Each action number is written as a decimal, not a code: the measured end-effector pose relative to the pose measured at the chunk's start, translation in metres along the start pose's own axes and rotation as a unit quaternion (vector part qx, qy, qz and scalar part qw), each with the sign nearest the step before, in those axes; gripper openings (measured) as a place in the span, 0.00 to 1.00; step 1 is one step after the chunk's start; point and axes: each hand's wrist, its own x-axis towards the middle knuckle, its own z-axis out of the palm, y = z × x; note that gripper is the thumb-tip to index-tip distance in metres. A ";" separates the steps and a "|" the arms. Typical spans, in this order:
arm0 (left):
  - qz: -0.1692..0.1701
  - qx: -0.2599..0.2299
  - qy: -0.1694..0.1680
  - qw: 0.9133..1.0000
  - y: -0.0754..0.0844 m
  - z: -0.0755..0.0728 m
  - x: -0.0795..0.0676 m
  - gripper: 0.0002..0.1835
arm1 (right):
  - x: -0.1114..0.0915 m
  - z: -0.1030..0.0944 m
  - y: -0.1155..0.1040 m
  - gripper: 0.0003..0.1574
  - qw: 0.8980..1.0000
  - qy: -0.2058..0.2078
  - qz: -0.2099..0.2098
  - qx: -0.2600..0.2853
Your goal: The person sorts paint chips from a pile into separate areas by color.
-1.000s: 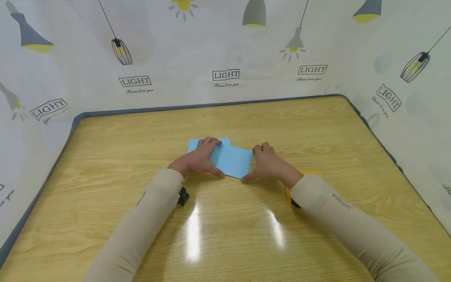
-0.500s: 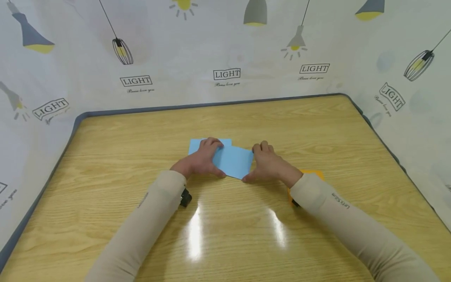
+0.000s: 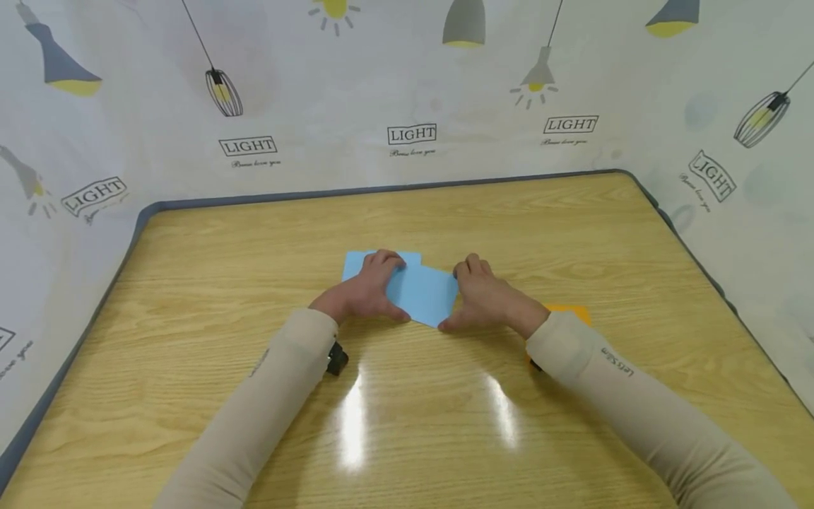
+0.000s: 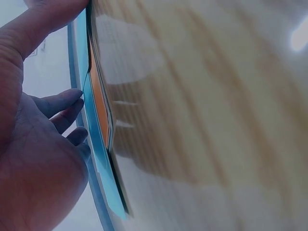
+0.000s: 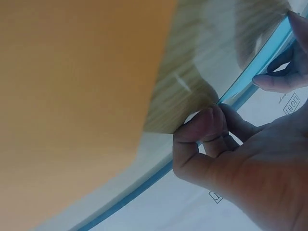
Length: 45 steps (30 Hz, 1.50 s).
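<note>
A light blue card (image 3: 424, 295) spans the gap between my two hands, slanting slightly down to the right. My left hand (image 3: 369, 288) holds its left part, thumb at the near edge and fingers over the far edge. At its right end, my right hand (image 3: 486, 300) grips the card, thumb by the near corner and curled fingertips at the far corner. Behind and left lies another light blue card (image 3: 355, 263), partly covered by the left hand. In the left wrist view, an orange layer (image 4: 99, 106) shows beneath the blue edge (image 4: 98, 139).
An orange flat piece (image 3: 577, 312) lies by the right forearm, mostly hidden by the sleeve; it looms large in the right wrist view. A black wrist device (image 3: 337, 359) shows beside the left cuff. A lamp-patterned curtain (image 3: 305, 162) borders the wooden table (image 3: 254, 240).
The whole scene shifts slightly to the right in the view. Both hands keep their hold on the blue card, with barely any movement.
</note>
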 end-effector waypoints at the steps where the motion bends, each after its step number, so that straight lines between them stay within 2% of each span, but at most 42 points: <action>1: 0.000 0.002 0.000 1.000 0.000 0.000 0.000 0.49 | 0.000 0.000 0.000 0.61 1.000 0.000 -0.004 -0.007; 7: 0.004 0.008 0.003 1.000 -0.002 0.002 -0.001 0.49 | 0.001 0.002 0.000 0.60 0.999 0.008 -0.022 -0.037; 13: 0.009 0.008 0.006 1.000 -0.002 0.002 -0.001 0.49 | 0.000 0.002 -0.001 0.58 0.998 0.014 -0.035 -0.042; 20: 0.009 0.010 0.004 1.000 -0.001 0.001 -0.002 0.49 | 0.001 0.004 -0.004 0.63 0.998 0.012 -0.026 -0.048; 31: 0.008 0.007 0.008 1.000 0.000 0.001 -0.002 0.47 | 0.004 0.004 -0.003 0.62 0.998 0.002 -0.015 -0.060; 37: -0.001 0.006 0.009 1.000 0.001 0.003 -0.001 0.48 | 0.003 0.004 -0.004 0.62 0.998 0.008 -0.023 -0.065; 45: 0.004 0.008 0.015 1.000 0.003 0.003 -0.001 0.49 | 0.004 0.004 -0.007 0.62 0.997 0.014 -0.033 -0.070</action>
